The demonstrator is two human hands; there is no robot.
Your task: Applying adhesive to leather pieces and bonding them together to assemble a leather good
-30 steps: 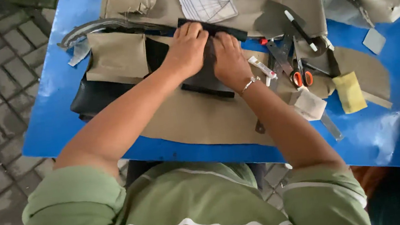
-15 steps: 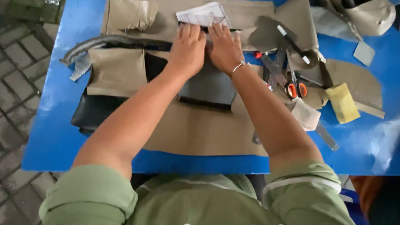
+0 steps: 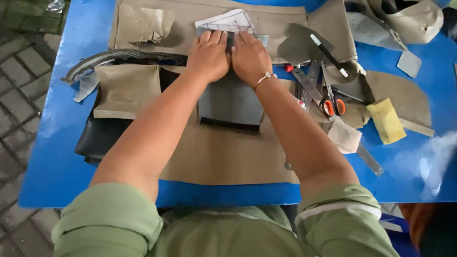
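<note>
— Dark panel (image 3: pixel 232 104): what's it like?
— Flat, dark grey, roughly square, lying on tan sheet (image 3: pixel 225 154) mid-table.
— Hands?
— Left hand (image 3: pixel 209 56) and right hand (image 3: pixel 250 59) press palms-down, fingers flat, along its far edge.

I count two hands of mine, my left hand (image 3: pixel 208 58) and my right hand (image 3: pixel 250 59), on one dark grey rectangular piece of material (image 3: pixel 232 104). I see one pair of orange-handled scissors (image 3: pixel 331 102), one yellow rectangular sponge (image 3: pixel 386 121), one white paper with drawn lines (image 3: pixel 226 21), and one blue table (image 3: pixel 53 162).
</note>
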